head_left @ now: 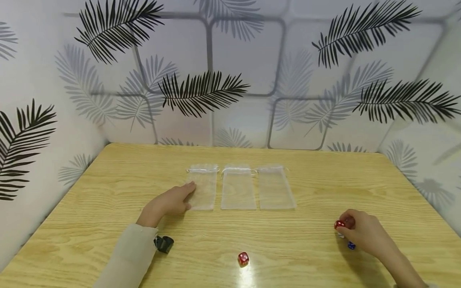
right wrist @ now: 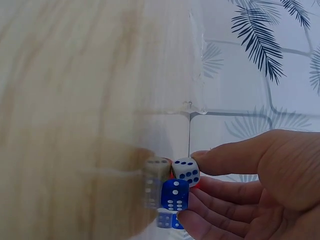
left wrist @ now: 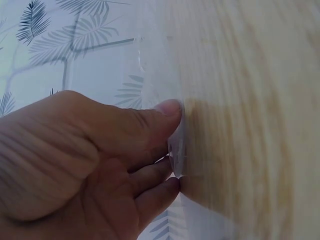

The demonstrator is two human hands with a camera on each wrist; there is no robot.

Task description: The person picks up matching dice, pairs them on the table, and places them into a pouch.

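Observation:
Three sheer white drawstring bags lie flat side by side: a left bag (head_left: 205,190), a middle bag (head_left: 239,190) and a right bag (head_left: 275,188). My left hand (head_left: 169,204) rests its fingertips on the left bag's near-left edge, thumb and fingers apart. At the table's right, my right hand (head_left: 367,232) holds a red die (head_left: 339,224) between thumb and fingers. A white die (right wrist: 185,171) with blue dots sits right by it, close to the thumb. Beside the fingers is a blue die (right wrist: 175,195). More blue shows at the fingertip below it.
Another red die (head_left: 243,259) lies alone near the front middle of the wooden table (head_left: 201,248). A black strap piece (head_left: 164,244) sits at the left cuff. Behind the table stands a wall (head_left: 245,120) with a leaf pattern.

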